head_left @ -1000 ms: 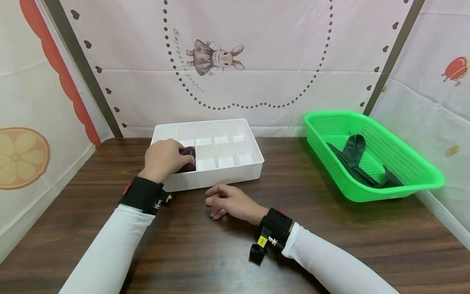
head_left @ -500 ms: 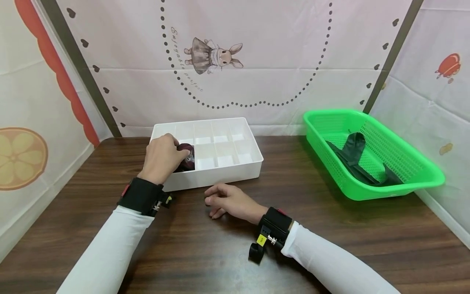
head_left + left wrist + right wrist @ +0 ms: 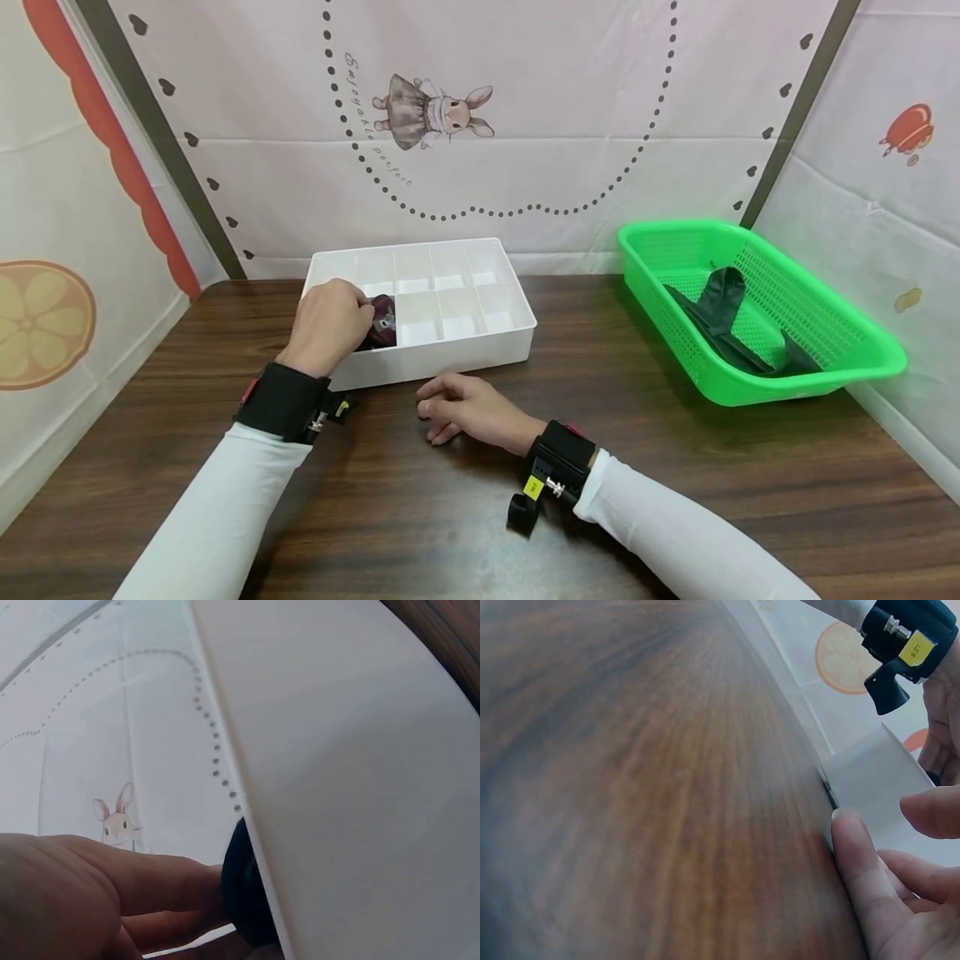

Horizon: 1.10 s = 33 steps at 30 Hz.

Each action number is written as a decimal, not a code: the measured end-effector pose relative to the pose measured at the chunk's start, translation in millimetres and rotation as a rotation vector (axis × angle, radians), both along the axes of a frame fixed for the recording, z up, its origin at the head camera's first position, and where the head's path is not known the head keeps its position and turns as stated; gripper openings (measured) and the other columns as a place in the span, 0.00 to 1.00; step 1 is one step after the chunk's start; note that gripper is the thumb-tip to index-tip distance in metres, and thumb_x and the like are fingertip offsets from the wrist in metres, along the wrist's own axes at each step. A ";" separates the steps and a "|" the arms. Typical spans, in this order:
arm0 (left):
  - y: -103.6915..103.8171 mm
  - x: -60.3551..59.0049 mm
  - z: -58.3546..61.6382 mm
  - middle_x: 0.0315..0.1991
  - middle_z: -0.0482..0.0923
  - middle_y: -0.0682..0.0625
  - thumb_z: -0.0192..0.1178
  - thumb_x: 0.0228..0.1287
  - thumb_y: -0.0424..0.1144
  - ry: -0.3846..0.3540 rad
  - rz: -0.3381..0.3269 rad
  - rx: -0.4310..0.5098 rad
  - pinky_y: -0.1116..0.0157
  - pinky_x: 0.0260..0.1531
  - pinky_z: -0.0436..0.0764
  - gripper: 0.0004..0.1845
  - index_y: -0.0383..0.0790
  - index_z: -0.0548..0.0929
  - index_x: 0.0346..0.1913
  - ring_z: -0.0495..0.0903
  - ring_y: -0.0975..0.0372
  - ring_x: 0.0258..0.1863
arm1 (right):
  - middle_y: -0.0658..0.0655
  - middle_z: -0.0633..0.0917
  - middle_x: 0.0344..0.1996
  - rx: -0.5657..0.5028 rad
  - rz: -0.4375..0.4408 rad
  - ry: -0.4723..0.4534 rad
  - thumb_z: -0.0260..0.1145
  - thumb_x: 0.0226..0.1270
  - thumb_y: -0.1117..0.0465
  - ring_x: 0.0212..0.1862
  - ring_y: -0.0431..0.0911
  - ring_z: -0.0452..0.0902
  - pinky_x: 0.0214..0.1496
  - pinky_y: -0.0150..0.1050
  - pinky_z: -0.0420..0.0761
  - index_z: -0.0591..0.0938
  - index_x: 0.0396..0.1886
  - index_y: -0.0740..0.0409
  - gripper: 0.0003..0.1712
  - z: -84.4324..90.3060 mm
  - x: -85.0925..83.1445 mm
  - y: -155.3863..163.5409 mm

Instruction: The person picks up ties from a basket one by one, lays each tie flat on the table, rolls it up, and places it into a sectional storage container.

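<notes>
A white divided box (image 3: 450,354) stands at the back of the table. In its front row, left of the middle, sits a dark maroon bundle of cloth (image 3: 383,322) with a small pale marking. My left hand (image 3: 327,327) reaches over the box's front left corner and holds the bundle at its left side, hiding part of it. In the left wrist view the fingers (image 3: 169,883) meet the dark cloth (image 3: 247,892) just behind the box wall. My right hand (image 3: 476,412) rests on the table before the box, fingers loosely bent and holding nothing.
A green plastic basket (image 3: 810,287) stands at the right with dark cloth pieces (image 3: 723,321) lying in it. White printed curtains (image 3: 525,150) close off the back and both sides of the wooden table (image 3: 420,517).
My left hand has shifted slightly left on the bundle, which now looks rounder and shows more of its right side. My right hand has stayed put.
</notes>
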State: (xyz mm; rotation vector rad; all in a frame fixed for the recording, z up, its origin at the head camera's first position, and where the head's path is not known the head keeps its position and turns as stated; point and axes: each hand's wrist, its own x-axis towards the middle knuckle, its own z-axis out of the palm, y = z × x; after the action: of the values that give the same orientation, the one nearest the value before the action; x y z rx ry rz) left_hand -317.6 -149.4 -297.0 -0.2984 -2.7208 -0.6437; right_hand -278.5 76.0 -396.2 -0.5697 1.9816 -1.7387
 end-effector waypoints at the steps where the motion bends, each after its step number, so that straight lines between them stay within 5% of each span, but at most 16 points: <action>1: 0.1 0.2 0.1 0.22 0.83 0.43 0.56 0.68 0.28 -0.009 -0.001 -0.001 0.58 0.25 0.70 0.15 0.30 0.90 0.27 0.78 0.49 0.26 | 0.59 0.85 0.47 -0.003 0.001 -0.001 0.62 0.81 0.63 0.39 0.47 0.88 0.46 0.44 0.88 0.78 0.65 0.70 0.20 -0.2 -0.1 -0.1; 7: 1.6 0.2 -2.8 0.30 0.86 0.40 0.57 0.71 0.33 -0.056 0.037 -0.037 0.57 0.25 0.71 0.15 0.33 0.93 0.33 0.79 0.49 0.28 | 0.59 0.85 0.47 -0.008 0.009 -0.005 0.61 0.82 0.64 0.40 0.47 0.88 0.47 0.44 0.88 0.78 0.65 0.70 0.20 -1.0 0.2 0.4; 17: 9.5 6.8 -4.5 0.15 0.73 0.43 0.59 0.68 0.30 0.064 0.058 -0.127 0.57 0.17 0.68 0.19 0.35 0.76 0.16 0.73 0.51 0.18 | 0.59 0.86 0.45 0.002 0.011 -0.011 0.62 0.81 0.63 0.39 0.47 0.87 0.46 0.43 0.88 0.79 0.64 0.69 0.19 0.1 -2.8 2.1; 26: 17.2 12.2 -2.7 0.17 0.75 0.42 0.52 0.68 0.35 -0.045 0.091 -0.270 0.51 0.17 0.73 0.22 0.40 0.74 0.13 0.73 0.50 0.19 | 0.58 0.85 0.45 -0.004 0.014 -0.017 0.62 0.81 0.63 0.39 0.46 0.87 0.46 0.43 0.88 0.79 0.64 0.70 0.20 1.6 -2.6 3.0; 33: 16.8 8.1 -8.3 0.22 0.76 0.37 0.46 0.69 0.33 -0.103 0.078 -0.312 0.50 0.20 0.74 0.14 0.29 0.75 0.27 0.76 0.48 0.22 | 0.58 0.85 0.45 -0.011 0.010 -0.022 0.60 0.82 0.63 0.39 0.46 0.87 0.47 0.43 0.87 0.79 0.65 0.70 0.19 -0.5 -1.9 2.9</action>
State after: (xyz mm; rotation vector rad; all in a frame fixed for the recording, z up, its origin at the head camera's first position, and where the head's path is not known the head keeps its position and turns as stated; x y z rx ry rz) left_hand -309.6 -132.6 -305.3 -0.2352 -2.9129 -0.2161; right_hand -280.4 78.9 -396.7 -0.5609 1.9517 -1.7432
